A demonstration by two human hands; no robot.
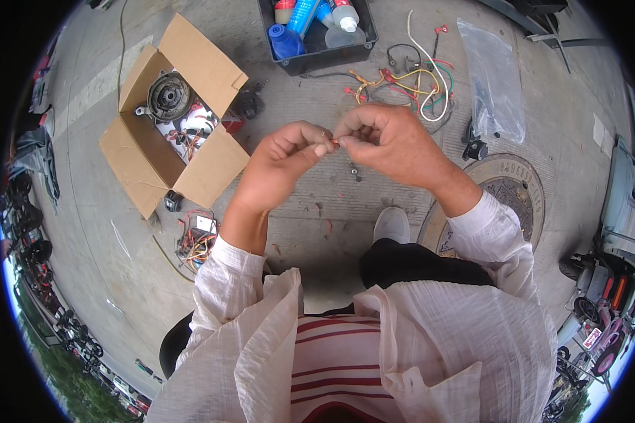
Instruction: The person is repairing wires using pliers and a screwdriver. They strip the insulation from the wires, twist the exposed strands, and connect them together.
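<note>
My left hand (279,158) and my right hand (391,144) meet at the middle of the view, above the concrete ground. Both are closed in a pinch, thumb against fingers, with the fingertips nearly touching. Between them shows a small red-orange piece (335,142), perhaps a wire end; it is too small to tell its exact kind. Beyond my right hand, a tangle of loose wires (402,84) in yellow, red, green, white and black lies on the ground. Little red and dark scraps (329,225) are scattered below my hands.
An open cardboard box (137,134) at left holds a round metal part (169,96) and wiring. Another wire bundle (196,240) lies nearer. A black bin (324,61) with bottles stands ahead. At right are a plastic bag (497,84), a manhole cover (536,194) and parked vehicles (607,282).
</note>
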